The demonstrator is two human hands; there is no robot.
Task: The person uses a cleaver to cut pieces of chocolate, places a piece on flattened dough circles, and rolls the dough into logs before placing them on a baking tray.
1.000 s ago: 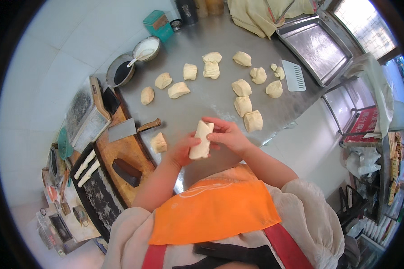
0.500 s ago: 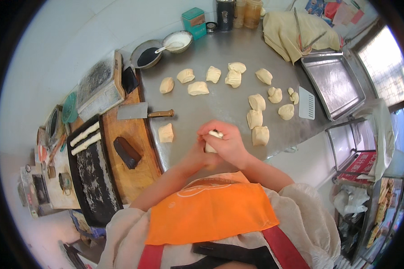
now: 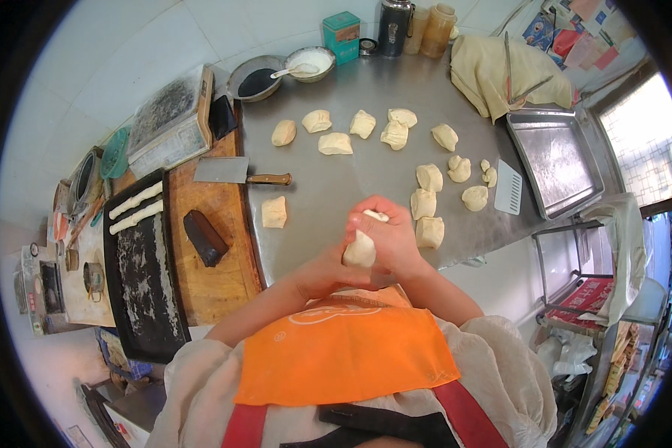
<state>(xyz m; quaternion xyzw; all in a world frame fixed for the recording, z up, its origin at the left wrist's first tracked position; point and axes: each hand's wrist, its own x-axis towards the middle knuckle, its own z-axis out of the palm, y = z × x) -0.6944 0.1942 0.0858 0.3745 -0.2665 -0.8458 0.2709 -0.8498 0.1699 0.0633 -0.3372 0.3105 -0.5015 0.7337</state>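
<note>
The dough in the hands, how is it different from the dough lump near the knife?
The held dough is gripped by the left hand and right hand; the lump lies on the metal table. The held dough is partly hidden and looks rounded where it shows; the lump is uncovered and blocky. Both are pale.

You work in bright, soft light, with 1 window point(image 3: 644, 142) glaring white at the far right. Your steel table point(image 3: 377, 178) shines softly; fisheye edges curve, darkening to black.
</note>
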